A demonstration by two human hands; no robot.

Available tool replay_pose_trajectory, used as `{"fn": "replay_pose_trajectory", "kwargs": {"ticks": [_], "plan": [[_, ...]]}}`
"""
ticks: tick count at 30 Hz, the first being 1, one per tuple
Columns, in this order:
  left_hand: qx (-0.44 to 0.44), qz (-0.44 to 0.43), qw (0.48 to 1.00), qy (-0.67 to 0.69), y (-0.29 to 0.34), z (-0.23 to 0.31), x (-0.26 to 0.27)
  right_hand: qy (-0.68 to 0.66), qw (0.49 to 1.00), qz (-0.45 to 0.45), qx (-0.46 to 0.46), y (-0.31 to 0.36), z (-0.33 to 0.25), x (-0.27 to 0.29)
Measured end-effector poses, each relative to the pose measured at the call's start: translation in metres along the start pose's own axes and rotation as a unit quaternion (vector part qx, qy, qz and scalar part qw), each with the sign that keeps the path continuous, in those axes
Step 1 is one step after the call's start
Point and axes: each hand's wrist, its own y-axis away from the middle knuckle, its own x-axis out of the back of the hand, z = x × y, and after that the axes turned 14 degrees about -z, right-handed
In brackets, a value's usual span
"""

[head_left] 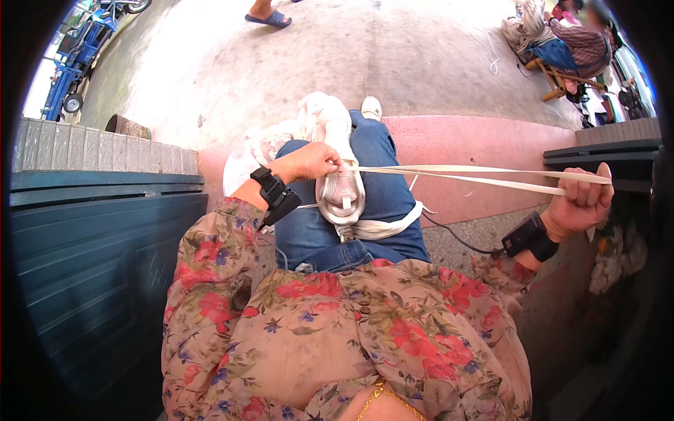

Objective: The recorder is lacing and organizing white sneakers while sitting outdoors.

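Observation:
A pale pink and white sneaker rests on my lap between my thighs, its heel opening toward me. My left hand is closed, fingertips pinching the sneaker's upper edge where the lace comes out. Out to the right, my right hand is closed round a flat cream shoelace. The lace stretches taut in a long loop between the sneaker and that hand. A bundle of white laces lies across my right thigh. Just how the lace runs through the eyelets is hidden by my left fingers.
White cloth or bags lie beyond my left knee. A dark blue panelled piece stands at my left, under a tiled ledge. A person sits far right; a sandalled foot is ahead. A blue vehicle stands far left.

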Motion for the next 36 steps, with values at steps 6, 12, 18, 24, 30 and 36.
{"fn": "replay_pose_trajectory", "kwargs": {"ticks": [6, 12, 18, 24, 30, 36], "plan": [[-0.037, 0.019, 0.998, -0.055, 0.019, 0.024, 0.011, 0.204, 0.925, 0.28, -0.158, 0.008, 0.029, 0.023], [-0.251, 0.294, 0.82, 0.423, 0.145, 0.013, 0.092, 0.343, 0.705, 0.2, -0.588, 0.054, 0.151, 0.032], [-0.371, 0.405, 0.675, 0.492, 0.273, -0.014, 0.132, 0.486, 0.672, -0.025, -0.558, 0.106, 0.246, 0.006], [-0.084, 0.442, 0.759, 0.471, 0.159, -0.039, 0.052, 0.518, 0.626, -0.081, -0.577, 0.111, 0.235, -0.007], [0.018, 0.378, 0.922, -0.084, 0.049, -0.029, -0.026, 0.583, 0.614, -0.11, -0.521, 0.11, 0.228, -0.021], [0.112, 0.263, 0.916, -0.282, 0.043, -0.021, -0.014, 0.588, 0.652, -0.031, -0.477, 0.09, 0.245, -0.014]]}}
